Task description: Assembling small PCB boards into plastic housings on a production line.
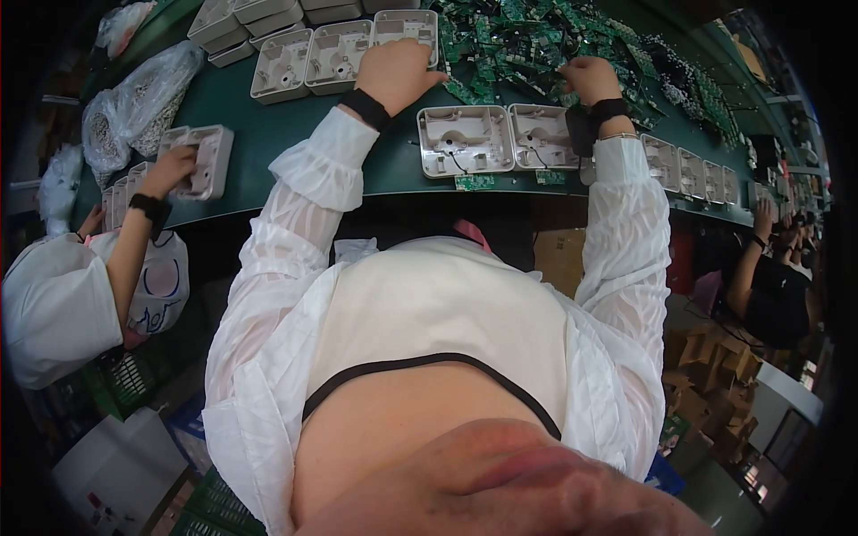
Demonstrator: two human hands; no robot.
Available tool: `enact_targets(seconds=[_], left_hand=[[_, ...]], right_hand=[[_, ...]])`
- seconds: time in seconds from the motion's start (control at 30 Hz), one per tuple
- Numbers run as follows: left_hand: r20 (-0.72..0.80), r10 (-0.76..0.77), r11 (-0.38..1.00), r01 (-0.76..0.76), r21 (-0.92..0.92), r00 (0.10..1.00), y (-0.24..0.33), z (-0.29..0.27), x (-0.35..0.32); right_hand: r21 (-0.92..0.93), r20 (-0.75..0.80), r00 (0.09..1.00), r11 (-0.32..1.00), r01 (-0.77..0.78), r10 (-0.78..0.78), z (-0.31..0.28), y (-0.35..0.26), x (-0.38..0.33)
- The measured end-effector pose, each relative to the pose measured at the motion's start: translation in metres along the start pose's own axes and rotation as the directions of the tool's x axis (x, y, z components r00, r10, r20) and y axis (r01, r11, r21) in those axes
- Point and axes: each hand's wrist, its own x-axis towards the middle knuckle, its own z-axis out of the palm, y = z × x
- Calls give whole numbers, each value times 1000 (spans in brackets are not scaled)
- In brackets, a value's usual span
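My left hand [399, 73] is closed over the near edge of a white plastic housing [424, 25], the right end of a row at the back; its thumb points right and its other fingertips are partly hidden. At the edge of a heap of green circuit boards [514, 40], my right hand [593, 80] has its fingers curled in a pinch. What lies between those fingertips is too small to make out. Between my arms, two open housings, one at the left [465, 141] and one at the right [542, 136], lie side by side, a small board [475, 182] below the left one.
More housings [284, 64] stand in rows and stacks at the back left. Clear bags of small parts [152, 98] lie farther left. A co-worker's hand [172, 170] touches a housing [209, 161] there. Another row of housings [690, 171] runs along the right edge, toward another person [773, 277].
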Motion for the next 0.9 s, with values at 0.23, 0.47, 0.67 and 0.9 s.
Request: enact_targets(seconds=[0.23,0.47,0.67,0.9], left_hand=[[-29,26,1000,-27,-14,999,-4,12,9],[-199,-21,999,26,23,980,10,-8,-7],[-403,-19,997,-13,-77,915,16,-61,-71],[-410,5,976,-94,-197,912,-6,-84,-183]], right_hand=[[969,-246,968,-3,247,43,-25,-14,-23],[975,-199,980,93,200,-20,-18,24,-9],[904,99,977,-393,-167,-189,-23,-25,-56],[558,52,867,-705,-437,-496,-1,-52,-87]])
